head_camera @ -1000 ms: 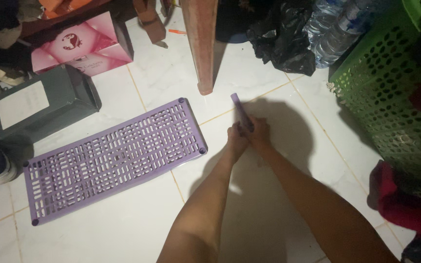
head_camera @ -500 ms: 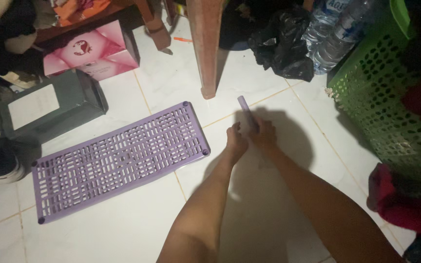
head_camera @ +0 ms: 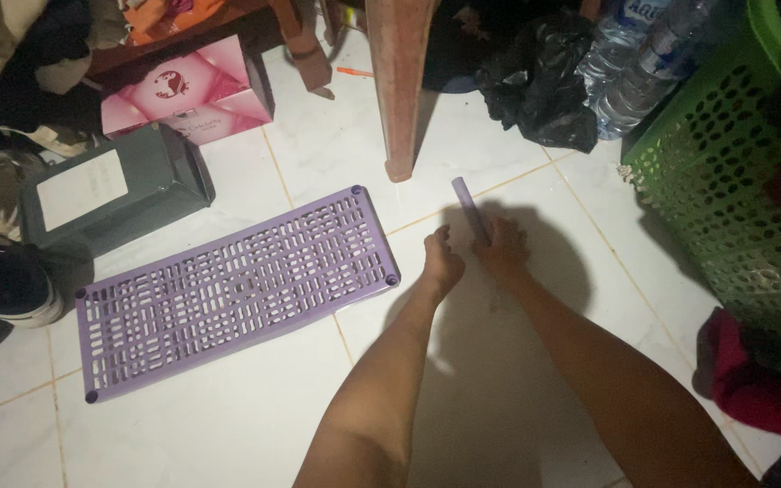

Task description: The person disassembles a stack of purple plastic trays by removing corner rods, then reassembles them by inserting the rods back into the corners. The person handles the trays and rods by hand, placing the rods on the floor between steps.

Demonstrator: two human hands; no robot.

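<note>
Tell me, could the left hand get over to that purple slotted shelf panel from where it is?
Probably yes. The left hand hangs beside the near corner of the purple shelf panel, and only bare white floor tile lies between them.

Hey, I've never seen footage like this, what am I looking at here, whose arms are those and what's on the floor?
This is one picture from a camera worn on a person's head, looking down at their own two bare arms. There is no machine. The right hand grips a short purple plastic tube, which sticks up and away from the fist. The left hand is beside it, close to the tube, but it is too dark to say whether it touches it.

On the white tiled floor lies a flat purple slotted shelf panel. Around it are a grey box, a pink paper bag, a wooden furniture leg, a black plastic bag, water bottles and a green perforated basket.
</note>
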